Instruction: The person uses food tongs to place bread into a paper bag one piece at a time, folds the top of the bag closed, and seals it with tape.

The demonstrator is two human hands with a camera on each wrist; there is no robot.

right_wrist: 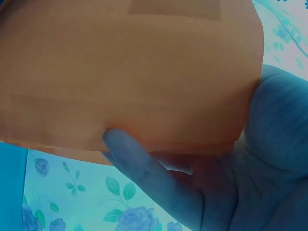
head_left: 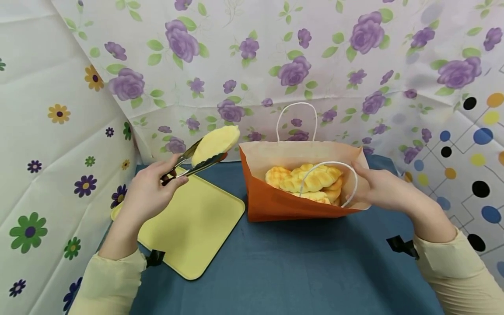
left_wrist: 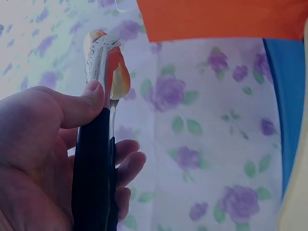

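Observation:
My left hand [head_left: 147, 192] grips a pair of tongs [left_wrist: 92, 168] with dark handles and metal arms. Between the tong tips is a pale yellow oval bread roll [head_left: 215, 144], raised above the far side of a yellow tray [head_left: 189, 232]. An orange paper bag [head_left: 291, 208] with white cord handles stands right of the tray, its mouth tilted toward me. Several bread rolls [head_left: 309, 178] lie inside it. My right hand [head_left: 383, 188] holds the bag by its right edge; in the right wrist view the thumb [right_wrist: 139, 159] lies over the paper rim.
Blue cloth [head_left: 283, 271] covers the table under the tray and bag. Right behind the bag rises a white sheet with purple roses [head_left: 232, 109]. Patterned sheets also close off the left and right sides. One bag handle [head_left: 328, 163] loops across the opening.

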